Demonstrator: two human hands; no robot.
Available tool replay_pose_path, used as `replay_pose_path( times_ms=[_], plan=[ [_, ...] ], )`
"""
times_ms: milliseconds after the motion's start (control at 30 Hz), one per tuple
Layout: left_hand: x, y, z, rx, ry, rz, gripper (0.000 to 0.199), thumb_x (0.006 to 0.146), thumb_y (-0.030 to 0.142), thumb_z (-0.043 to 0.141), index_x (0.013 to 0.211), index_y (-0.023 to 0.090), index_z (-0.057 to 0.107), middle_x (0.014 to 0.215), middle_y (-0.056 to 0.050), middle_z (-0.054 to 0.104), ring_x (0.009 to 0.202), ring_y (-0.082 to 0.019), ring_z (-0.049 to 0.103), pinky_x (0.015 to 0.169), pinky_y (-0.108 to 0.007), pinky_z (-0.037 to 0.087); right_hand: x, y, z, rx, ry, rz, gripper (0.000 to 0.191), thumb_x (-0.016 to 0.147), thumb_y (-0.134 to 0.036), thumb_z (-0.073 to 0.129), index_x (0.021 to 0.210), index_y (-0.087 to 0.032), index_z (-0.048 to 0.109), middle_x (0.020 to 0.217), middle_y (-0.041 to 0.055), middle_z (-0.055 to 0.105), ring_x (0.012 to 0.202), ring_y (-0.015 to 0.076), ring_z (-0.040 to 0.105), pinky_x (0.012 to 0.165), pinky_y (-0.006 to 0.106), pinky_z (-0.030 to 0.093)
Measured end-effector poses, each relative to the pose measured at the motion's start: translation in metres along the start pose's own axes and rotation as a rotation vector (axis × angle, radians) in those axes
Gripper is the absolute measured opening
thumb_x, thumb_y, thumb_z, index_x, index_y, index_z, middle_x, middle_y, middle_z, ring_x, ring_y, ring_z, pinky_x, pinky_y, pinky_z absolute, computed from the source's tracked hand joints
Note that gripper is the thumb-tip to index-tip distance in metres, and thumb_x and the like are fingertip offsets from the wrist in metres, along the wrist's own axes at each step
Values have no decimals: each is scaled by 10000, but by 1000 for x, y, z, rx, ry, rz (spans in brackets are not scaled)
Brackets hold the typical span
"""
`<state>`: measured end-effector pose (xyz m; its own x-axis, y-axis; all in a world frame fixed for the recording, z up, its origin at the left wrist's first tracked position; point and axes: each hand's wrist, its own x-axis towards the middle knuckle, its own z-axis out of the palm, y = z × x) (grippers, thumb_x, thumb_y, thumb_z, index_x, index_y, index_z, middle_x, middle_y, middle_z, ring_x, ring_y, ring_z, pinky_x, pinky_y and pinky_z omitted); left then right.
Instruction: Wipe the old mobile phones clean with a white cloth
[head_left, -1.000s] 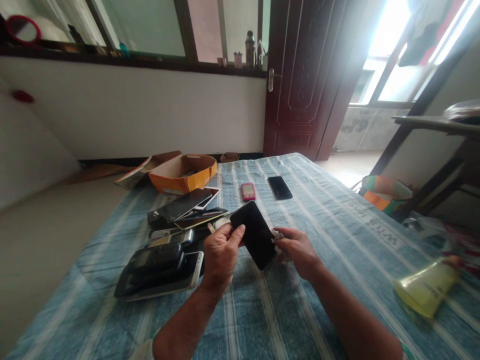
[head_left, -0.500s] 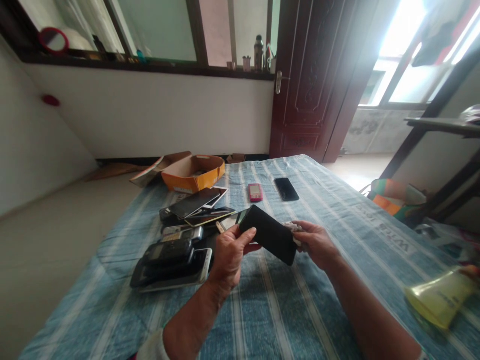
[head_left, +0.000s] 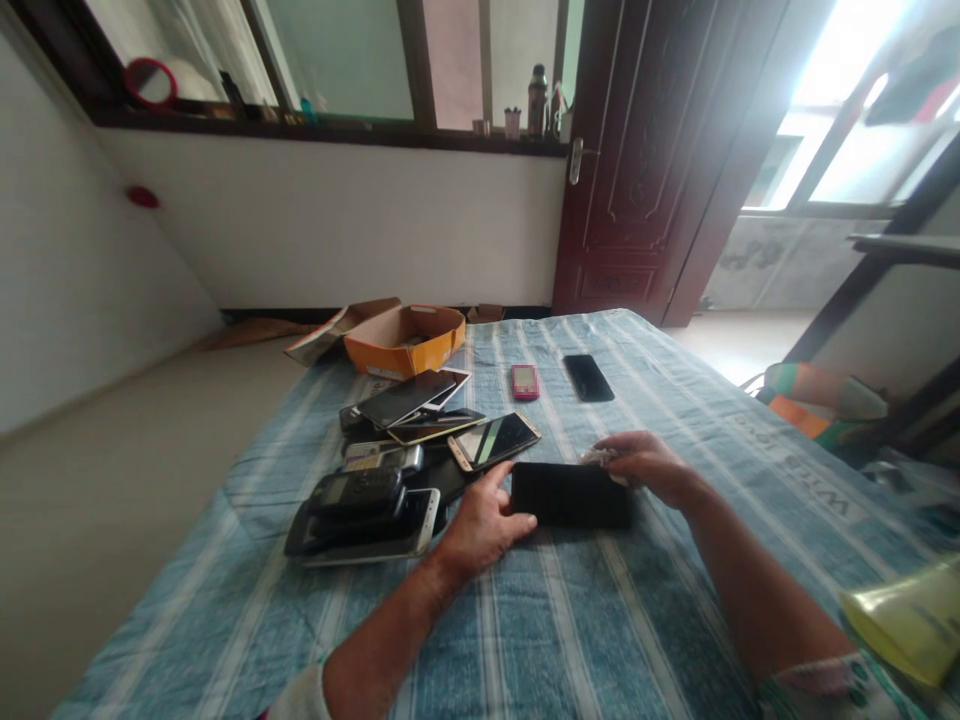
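Note:
A black smartphone lies level, low over the blue striped cloth or on it; I cannot tell which. My left hand grips its left end between thumb and fingers. At the phone's far right corner, my right hand is closed on a crumpled white tissue. Just beyond my left hand rests a gold-framed phone. To the left is a heap of old phones, with a dark keypad phone on top of a white-edged phone.
An orange box with its lid raised stands at the far left of the striped cloth. A pink phone and another black phone lie beyond my hands. A yellow translucent object sits at the right edge.
The black smartphone has gone from tilted and raised to level and lower, uncovering the gold-framed phone. Both hands moved with it, and the camera view has turned slightly left.

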<state>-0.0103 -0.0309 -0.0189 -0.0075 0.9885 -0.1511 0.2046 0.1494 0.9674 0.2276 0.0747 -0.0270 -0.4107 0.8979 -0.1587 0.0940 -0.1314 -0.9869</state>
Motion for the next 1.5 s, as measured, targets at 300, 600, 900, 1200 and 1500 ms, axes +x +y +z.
replay_pose_path(
  times_ms=[300, 600, 900, 1200, 1500],
  plan=[
    [-5, 17, 2, 837, 22, 88, 528, 628, 202, 635, 1146, 140, 552, 660, -44, 663, 666, -253, 663, 555, -268, 388, 4, -5, 6, -142, 92, -67, 288, 585, -227, 671, 843, -134, 760, 598, 20, 661, 471, 99, 491, 428, 206, 340],
    [-5, 27, 0, 1165, -9, 19, 391, 715, 425, 605, 1020, 181, 589, 849, -143, 723, 843, -344, 687, 667, -347, 442, 17, 7, 12, -224, 474, -204, 380, 659, -263, 574, 984, -141, 727, 736, 41, 685, 553, 152, 568, 500, 268, 432],
    [0, 19, -4, 1136, 20, 190, 411, 717, 389, 654, 1058, 160, 636, 972, -117, 655, 940, -302, 640, 766, -359, 489, -15, 21, 28, -864, 570, -535, 313, 815, -101, 442, 959, -204, 700, 1006, 78, 667, 918, 200, 624, 831, 302, 485],
    [11, -7, -10, 943, 4, 367, 718, 680, 288, 726, 1340, 149, 481, 1304, -109, 585, 1183, -266, 525, 1008, -365, 440, -28, 44, 61, -1105, 380, -494, 476, 813, -13, 385, 1202, -179, 604, 1331, 114, 542, 1295, 246, 433, 1082, 414, 367],
    [11, -8, -8, 889, 48, 365, 747, 635, 252, 747, 1322, 104, 495, 1233, -136, 624, 1137, -281, 561, 969, -373, 478, -28, 41, 78, -963, 269, -551, 496, 836, -24, 359, 1245, -173, 597, 1384, 93, 516, 1369, 233, 350, 1119, 439, 328]
  ],
)
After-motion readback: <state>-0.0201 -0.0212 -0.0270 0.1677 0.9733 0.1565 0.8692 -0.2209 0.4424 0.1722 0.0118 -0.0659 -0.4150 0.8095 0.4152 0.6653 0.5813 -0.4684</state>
